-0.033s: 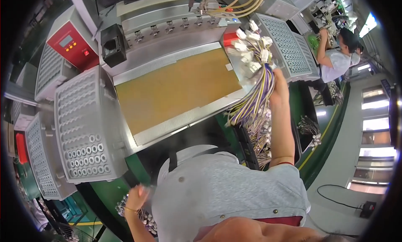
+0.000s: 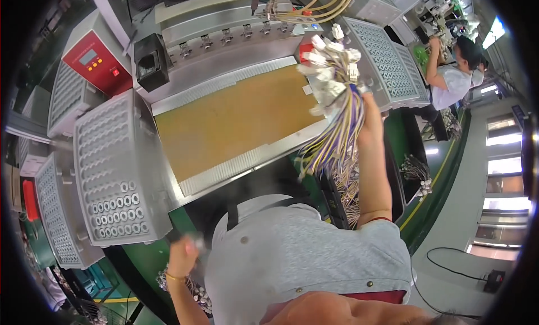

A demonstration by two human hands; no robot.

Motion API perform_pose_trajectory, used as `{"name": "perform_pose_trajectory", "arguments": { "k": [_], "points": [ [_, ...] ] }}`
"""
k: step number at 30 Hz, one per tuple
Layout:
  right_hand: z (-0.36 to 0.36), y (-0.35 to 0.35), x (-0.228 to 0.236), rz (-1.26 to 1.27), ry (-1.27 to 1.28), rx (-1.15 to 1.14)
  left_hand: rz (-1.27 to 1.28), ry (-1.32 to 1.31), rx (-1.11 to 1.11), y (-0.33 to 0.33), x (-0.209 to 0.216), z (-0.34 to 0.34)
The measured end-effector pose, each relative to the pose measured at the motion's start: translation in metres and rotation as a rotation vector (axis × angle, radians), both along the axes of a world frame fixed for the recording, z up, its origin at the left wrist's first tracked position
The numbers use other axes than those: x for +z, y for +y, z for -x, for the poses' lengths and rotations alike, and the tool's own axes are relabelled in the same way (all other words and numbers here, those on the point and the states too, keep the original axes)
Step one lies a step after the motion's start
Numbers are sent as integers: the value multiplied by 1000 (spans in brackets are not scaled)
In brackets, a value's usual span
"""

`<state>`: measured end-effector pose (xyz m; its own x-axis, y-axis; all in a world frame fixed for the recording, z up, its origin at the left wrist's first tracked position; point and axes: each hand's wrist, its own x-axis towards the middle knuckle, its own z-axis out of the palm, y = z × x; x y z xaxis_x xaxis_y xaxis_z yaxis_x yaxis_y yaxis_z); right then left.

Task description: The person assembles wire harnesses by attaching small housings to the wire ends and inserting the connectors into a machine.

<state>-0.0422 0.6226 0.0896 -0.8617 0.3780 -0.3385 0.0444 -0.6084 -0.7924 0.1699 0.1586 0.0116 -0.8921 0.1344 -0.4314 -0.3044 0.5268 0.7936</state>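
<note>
My right hand (image 2: 368, 108) is raised and shut on a thick bundle of purple, yellow and white wires (image 2: 337, 134). The bundle's white connectors (image 2: 331, 58) fan out above the hand, over the right end of the brown work surface (image 2: 230, 123). The loose wire ends hang down toward the machine's front edge. My left hand (image 2: 182, 256) is low at the left and blurred by motion, just above a pile of small white-ended wires (image 2: 193, 291). Something pale shows at its fingers, too blurred to identify.
Grey perforated trays (image 2: 112, 167) with ring-shaped parts flank the machine on the left, and more trays (image 2: 382, 61) are on the right. A red control box (image 2: 95, 61) and a black box (image 2: 149, 64) sit at the back. Another person (image 2: 455, 78) works at the far right.
My left hand has risen slightly and is now blurred. My right hand still holds the wire bundle up in about the same place.
</note>
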Motion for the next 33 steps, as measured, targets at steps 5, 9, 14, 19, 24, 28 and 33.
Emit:
{"name": "perform_pose_trajectory", "arguments": {
  "k": [5, 9, 14, 19, 24, 28, 33],
  "points": [
    [-16, -107, -42, -4, 111, 300, -881, 58, -12, 83, -19, 192],
    [-9, -86, -100, -777, 105, 797, -990, -287, 133, 126, -48, 222],
    [45, -108, -30, -1486, 768, 717, -1096, -507, 81, 102, -2, 212],
    [87, -163, -56, -1535, 1445, 857, -1135, -591, 25, 81, -11, 232],
    [101, -152, -3, -2125, 1164, 951, -891, -491, 103, 29, -20, 264],
    [95, -146, 10, -2185, 1056, 921, -925, -327, 236, 5, -14, 289],
    [91, -123, -89, -1895, 672, 1124, -417, 229, 664, 25, -13, 275]
  ]
}}
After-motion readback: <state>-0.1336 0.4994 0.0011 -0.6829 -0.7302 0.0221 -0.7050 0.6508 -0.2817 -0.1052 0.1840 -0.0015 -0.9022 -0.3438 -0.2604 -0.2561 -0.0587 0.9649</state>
